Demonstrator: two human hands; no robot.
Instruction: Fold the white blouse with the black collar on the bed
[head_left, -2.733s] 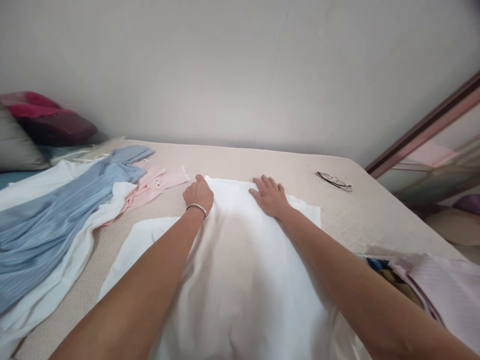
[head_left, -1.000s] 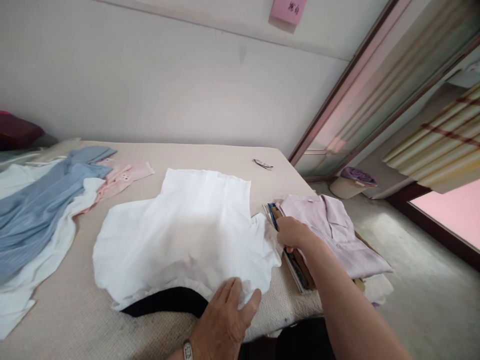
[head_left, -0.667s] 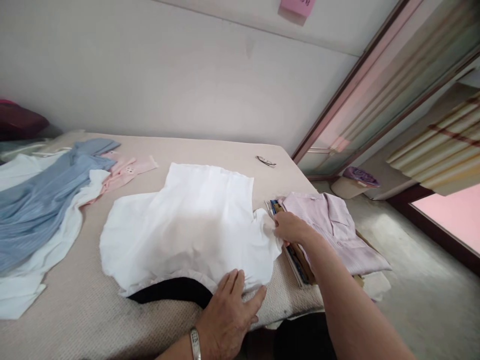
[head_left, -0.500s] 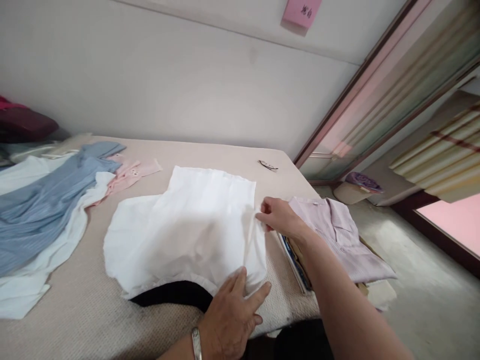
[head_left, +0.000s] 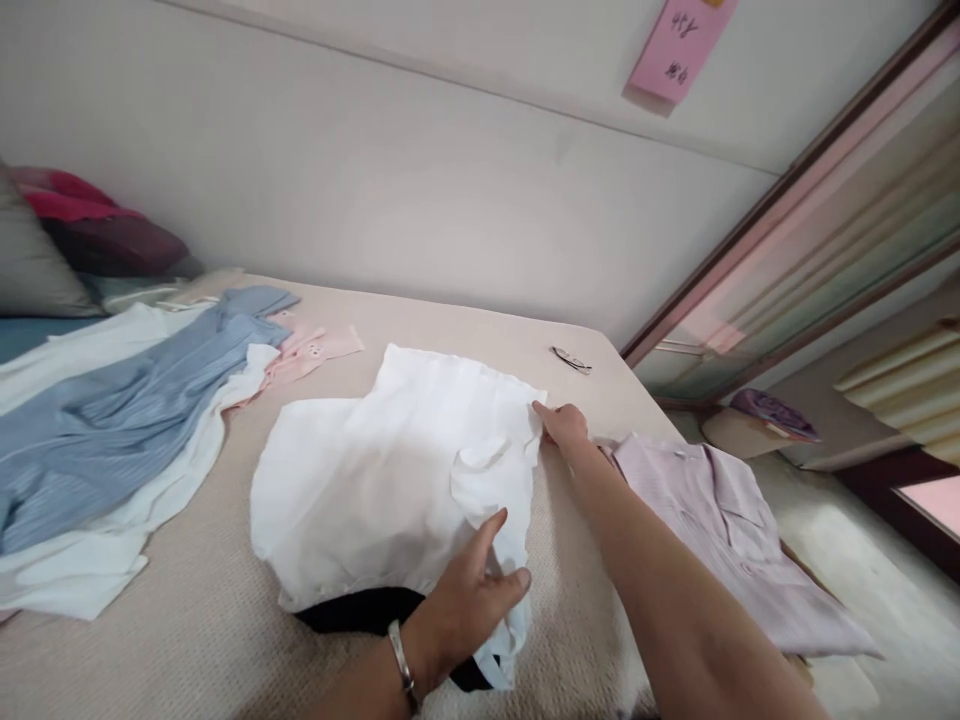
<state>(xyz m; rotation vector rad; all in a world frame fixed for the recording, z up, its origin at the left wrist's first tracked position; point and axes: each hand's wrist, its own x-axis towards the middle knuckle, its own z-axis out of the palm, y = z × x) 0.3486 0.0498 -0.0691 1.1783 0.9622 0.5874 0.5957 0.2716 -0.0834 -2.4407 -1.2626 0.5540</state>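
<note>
A white garment [head_left: 375,470] lies spread on the beige bed [head_left: 480,335], with a dark cloth [head_left: 360,610] showing under its near edge. My left hand [head_left: 472,590], a bangle on its wrist, presses on the garment's near right corner with fingers spread. My right hand [head_left: 561,422] reaches out to the garment's far right corner and pinches the edge there. The right sleeve is folded in over the body of the garment.
A folded lilac striped shirt [head_left: 720,530] lies on a stack at the right of the bed. A blue garment [head_left: 120,420], a white cloth [head_left: 82,570] and a pink piece [head_left: 311,350] lie at the left. Glasses [head_left: 571,360] rest at the far edge. Pillows [head_left: 82,240] are far left.
My right hand carried the garment's right sleeve inward over the body, then moved up to the far right corner. My left hand stayed on the near edge. The view shifted left.
</note>
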